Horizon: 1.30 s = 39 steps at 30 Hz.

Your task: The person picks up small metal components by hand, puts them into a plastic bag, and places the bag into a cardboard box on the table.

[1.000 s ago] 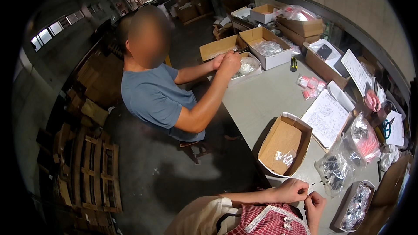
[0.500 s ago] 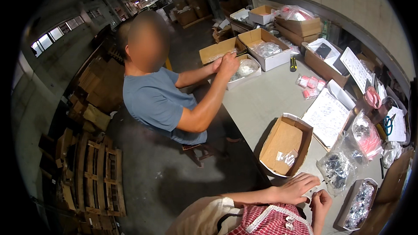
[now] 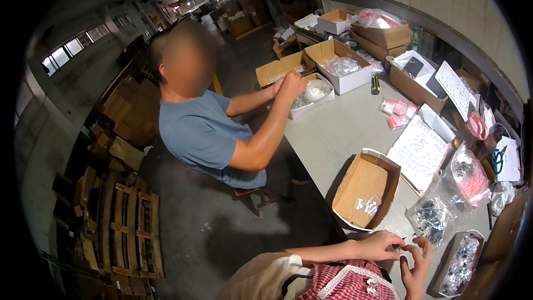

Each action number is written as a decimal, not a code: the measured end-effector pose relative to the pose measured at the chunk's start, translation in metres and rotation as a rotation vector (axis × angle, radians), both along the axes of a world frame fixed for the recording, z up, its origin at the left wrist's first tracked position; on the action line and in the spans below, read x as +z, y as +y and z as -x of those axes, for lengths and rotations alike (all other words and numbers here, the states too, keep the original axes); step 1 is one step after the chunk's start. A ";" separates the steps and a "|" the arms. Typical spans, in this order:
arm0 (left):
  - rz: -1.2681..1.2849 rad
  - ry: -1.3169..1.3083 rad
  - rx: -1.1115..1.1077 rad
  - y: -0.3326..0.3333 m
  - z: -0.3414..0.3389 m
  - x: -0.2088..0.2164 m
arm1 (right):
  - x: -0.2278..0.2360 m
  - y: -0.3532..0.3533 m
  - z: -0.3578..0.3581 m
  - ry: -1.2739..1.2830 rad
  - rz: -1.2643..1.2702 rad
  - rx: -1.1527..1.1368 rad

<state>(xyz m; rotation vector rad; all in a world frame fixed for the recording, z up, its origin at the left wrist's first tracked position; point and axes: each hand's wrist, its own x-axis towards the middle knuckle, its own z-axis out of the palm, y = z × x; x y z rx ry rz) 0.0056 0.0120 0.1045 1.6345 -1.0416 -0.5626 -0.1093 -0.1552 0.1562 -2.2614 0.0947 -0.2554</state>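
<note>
resting on the table, a box is placed near the half-curled left hand and right hand; between them a tiny piece is glimpsed, grasp cannot be told; if loosely pinched, it could be dropped.

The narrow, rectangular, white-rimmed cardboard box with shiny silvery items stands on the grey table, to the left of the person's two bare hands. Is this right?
Not quite: the side is wrong. The head view shows the narrow, rectangular, white-rimmed cardboard box with shiny silvery items on the grey table, to the right of the person's left hand and right hand.
</note>
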 end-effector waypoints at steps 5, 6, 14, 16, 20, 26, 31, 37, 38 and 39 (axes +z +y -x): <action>-0.063 0.289 -0.100 -0.005 -0.001 -0.002 | 0.000 0.001 -0.004 -0.097 0.151 0.073; -0.105 0.342 -0.123 -0.006 -0.002 -0.006 | -0.003 -0.002 -0.004 -0.078 0.119 0.080; -0.149 1.053 -0.173 -0.014 -0.004 -0.030 | -0.039 -0.006 0.001 0.016 -0.260 -0.238; -0.098 1.198 -0.151 -0.011 -0.003 -0.033 | -0.046 -0.007 0.007 0.001 -0.300 -0.304; 0.077 1.157 0.018 -0.010 0.005 -0.048 | -0.035 0.002 0.011 -0.016 -0.308 -0.353; 0.009 -0.174 0.372 -0.026 0.011 -0.046 | -0.043 -0.003 0.018 -0.012 0.263 -0.369; 0.036 -0.374 0.039 -0.017 -0.014 -0.045 | -0.042 0.020 -0.004 -0.052 0.209 -0.054; -0.131 -0.391 0.149 -0.027 -0.006 -0.075 | -0.076 -0.017 -0.003 -0.074 0.031 -0.080; -0.129 -0.376 0.148 -0.025 -0.005 -0.075 | -0.077 -0.023 -0.005 0.005 0.079 -0.173; -0.128 -0.358 0.153 -0.024 -0.004 -0.075 | -0.077 -0.030 -0.007 0.086 0.127 -0.259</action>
